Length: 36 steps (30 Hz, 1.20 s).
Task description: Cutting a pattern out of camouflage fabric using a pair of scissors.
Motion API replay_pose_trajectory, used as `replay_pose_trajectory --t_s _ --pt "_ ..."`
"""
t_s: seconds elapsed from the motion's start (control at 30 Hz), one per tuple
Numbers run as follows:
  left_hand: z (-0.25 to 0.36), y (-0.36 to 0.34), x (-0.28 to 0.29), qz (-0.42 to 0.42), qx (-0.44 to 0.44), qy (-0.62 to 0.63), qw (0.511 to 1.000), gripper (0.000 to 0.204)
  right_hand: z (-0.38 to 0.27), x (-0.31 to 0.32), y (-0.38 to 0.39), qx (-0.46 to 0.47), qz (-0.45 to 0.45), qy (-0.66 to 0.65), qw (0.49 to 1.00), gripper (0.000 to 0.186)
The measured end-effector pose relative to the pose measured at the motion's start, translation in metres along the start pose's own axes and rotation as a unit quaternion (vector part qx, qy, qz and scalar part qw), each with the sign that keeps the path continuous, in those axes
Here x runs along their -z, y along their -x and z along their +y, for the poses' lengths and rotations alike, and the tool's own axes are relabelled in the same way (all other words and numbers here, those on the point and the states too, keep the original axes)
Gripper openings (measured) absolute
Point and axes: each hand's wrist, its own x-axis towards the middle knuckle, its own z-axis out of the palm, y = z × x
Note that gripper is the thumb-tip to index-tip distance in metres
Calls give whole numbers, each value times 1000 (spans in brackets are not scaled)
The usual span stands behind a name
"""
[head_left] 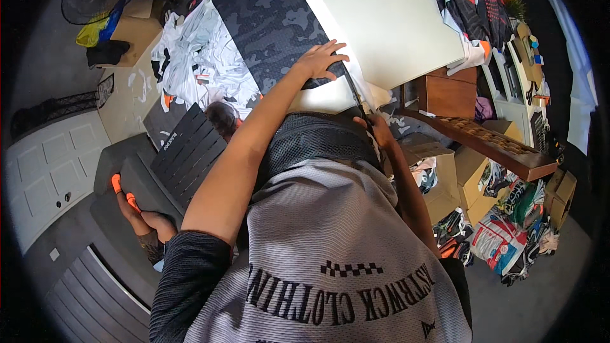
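Your left hand (321, 63) lies flat, fingers spread and grasping nothing, on the near right corner of one camouflage cloth panel (273, 28); your right hand (379, 132) grips one dark tool, apparently scissors (356, 94), at its white-bordered edge. Rightward, the cream bench (394, 25) gives wide room up to one dark garment pile (476, 0); leftward, one white cloth heap (206, 54) crowds the panel.

- I see the camouflage panel (267, 22) as matt, finely textured cloth.
- The pale work surface (391, 19) looks smooth to me.
- I read the white heap (206, 51) as soft, creased cloth.
- The brown cabinet (450, 94) shows me glossy wood.
- I make out matt cardboard on the open box (443, 200).
- The worn grey shirt (330, 216) looks like ribbed cloth.
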Motion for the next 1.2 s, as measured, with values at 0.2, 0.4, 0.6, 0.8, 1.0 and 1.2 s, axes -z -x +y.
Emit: replay_pose_trajectory --t_s 0.2,0.4,0.6,0.8,1.0,1.2 --pt "3 0 2 -4 4 1 1000 74 11 -2 -4 -23 -8 20 1000 58" --pt "3 -1 2 -3 4 -14 1000 77 14 -3 -5 -9 -8 -4 1000 58" --pt "0 -1 -1 19 -1 -9 1000 83 17 0 -6 -14 -13 -1 1000 60" --pt "-2 -1 -2 28 -2 -6 1000 87 16 1 -7 -32 -18 13 999 62" --pt "-2 -3 -3 26 1 -11 1000 87 22 4 -9 -18 -22 42 999 63" --pt "0 5 -11 73 34 10 997 103 15 3 -3 6 -18 63 998 54"
